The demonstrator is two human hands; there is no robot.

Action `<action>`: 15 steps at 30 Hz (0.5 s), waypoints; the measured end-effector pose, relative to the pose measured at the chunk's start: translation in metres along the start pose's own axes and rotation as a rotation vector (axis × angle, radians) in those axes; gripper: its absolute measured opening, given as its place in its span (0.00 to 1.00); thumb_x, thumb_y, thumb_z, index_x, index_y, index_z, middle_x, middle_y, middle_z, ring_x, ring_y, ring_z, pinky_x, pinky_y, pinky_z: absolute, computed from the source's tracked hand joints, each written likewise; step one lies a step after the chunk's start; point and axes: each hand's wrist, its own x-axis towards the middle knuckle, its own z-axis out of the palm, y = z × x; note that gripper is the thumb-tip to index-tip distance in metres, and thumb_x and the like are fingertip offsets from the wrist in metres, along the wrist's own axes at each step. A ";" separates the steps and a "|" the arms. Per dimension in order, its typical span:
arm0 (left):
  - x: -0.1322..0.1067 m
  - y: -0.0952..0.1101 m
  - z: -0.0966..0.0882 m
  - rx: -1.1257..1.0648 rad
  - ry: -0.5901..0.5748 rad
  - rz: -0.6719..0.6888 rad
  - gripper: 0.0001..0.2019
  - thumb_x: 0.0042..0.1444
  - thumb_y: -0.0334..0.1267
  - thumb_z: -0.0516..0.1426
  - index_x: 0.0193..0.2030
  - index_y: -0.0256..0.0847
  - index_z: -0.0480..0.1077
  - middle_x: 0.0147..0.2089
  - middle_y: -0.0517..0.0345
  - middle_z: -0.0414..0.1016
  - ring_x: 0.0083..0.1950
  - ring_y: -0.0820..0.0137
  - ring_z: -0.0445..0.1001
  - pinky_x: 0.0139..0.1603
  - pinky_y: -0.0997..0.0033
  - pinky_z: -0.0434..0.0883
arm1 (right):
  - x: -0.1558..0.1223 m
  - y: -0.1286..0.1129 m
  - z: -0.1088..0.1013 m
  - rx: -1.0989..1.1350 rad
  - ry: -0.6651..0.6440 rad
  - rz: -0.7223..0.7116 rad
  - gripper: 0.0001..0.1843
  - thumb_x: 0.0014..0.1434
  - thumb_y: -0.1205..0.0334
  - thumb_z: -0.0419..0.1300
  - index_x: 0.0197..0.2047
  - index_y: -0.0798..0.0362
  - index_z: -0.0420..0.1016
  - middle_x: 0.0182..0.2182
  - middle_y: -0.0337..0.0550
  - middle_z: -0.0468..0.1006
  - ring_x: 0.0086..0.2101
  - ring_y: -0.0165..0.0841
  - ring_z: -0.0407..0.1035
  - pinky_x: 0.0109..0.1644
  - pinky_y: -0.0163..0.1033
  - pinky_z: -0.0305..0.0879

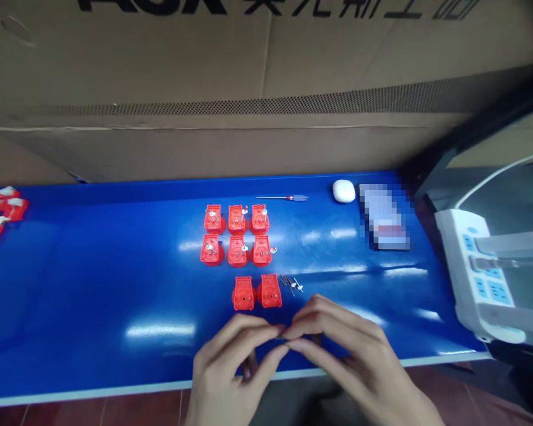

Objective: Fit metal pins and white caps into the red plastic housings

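Note:
Over the table's front edge, my left hand (pixel 237 364) and my right hand (pixel 349 349) meet fingertip to fingertip, both pinched closed. Whatever lies between the fingers is too small or hidden to make out. Just beyond them stand two red plastic housings, one on the left (pixel 244 293) and one on the right (pixel 270 291), with no metal piece on top. Beside these lies a small pile of thin metal pins with white bits (pixel 292 285). Farther back, several like red housings (pixel 237 251) form two rows, each with a small white-and-metal piece on it.
A screwdriver (pixel 288 197) with a clear handle lies behind the rows on the blue table (pixel 93 284). Right of it are a white rounded case (pixel 343 191) and a blurred-out box (pixel 384 216). A power strip (pixel 479 272) with plugs is at the right edge; more red parts (pixel 0 216) lie far left.

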 end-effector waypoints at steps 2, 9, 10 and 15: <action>0.007 -0.001 -0.005 0.181 0.138 0.104 0.15 0.67 0.30 0.70 0.58 0.47 0.84 0.49 0.55 0.84 0.37 0.70 0.82 0.38 0.71 0.82 | 0.001 0.005 0.000 -0.018 0.090 -0.001 0.08 0.76 0.64 0.66 0.53 0.40 0.82 0.45 0.37 0.86 0.44 0.34 0.82 0.49 0.38 0.80; 0.031 -0.026 -0.016 0.273 0.065 0.135 0.24 0.66 0.36 0.73 0.66 0.49 0.79 0.64 0.51 0.81 0.63 0.58 0.81 0.64 0.53 0.81 | 0.003 0.013 0.004 -0.133 0.287 0.042 0.06 0.75 0.61 0.67 0.52 0.42 0.85 0.43 0.38 0.88 0.38 0.35 0.83 0.43 0.40 0.80; 0.032 -0.029 -0.015 0.257 0.033 0.137 0.24 0.66 0.36 0.73 0.67 0.49 0.78 0.65 0.50 0.81 0.64 0.57 0.80 0.66 0.53 0.80 | 0.004 0.013 0.005 -0.142 0.270 0.039 0.06 0.76 0.60 0.67 0.53 0.42 0.85 0.43 0.39 0.88 0.39 0.36 0.83 0.44 0.41 0.81; 0.038 -0.038 -0.011 0.250 -0.010 0.191 0.25 0.66 0.35 0.72 0.68 0.48 0.77 0.69 0.48 0.79 0.69 0.57 0.77 0.70 0.51 0.78 | 0.009 0.015 0.011 -0.218 0.235 -0.020 0.08 0.77 0.63 0.64 0.56 0.43 0.81 0.46 0.39 0.87 0.43 0.35 0.83 0.56 0.45 0.81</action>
